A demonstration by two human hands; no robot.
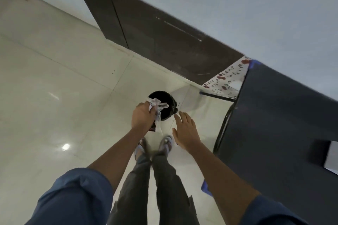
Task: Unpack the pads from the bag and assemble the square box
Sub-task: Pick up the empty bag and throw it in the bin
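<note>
Rolled blue sleeves (76, 192) nearest. Left hand (142, 117) clenched around crumpled clear plastic bag (158, 108), held over round black bin (162, 105) on glossy cream tiled floor (54, 87). Right hand (185, 129) empty, fingers spread, beside dark grey table (274, 124).

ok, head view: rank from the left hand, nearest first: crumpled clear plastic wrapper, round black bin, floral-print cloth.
1. Crumpled clear plastic wrapper: gripped in the left hand.
2. Round black bin: on the floor just beyond the fingers.
3. Floral-print cloth: far right, beside the dark table.
</note>
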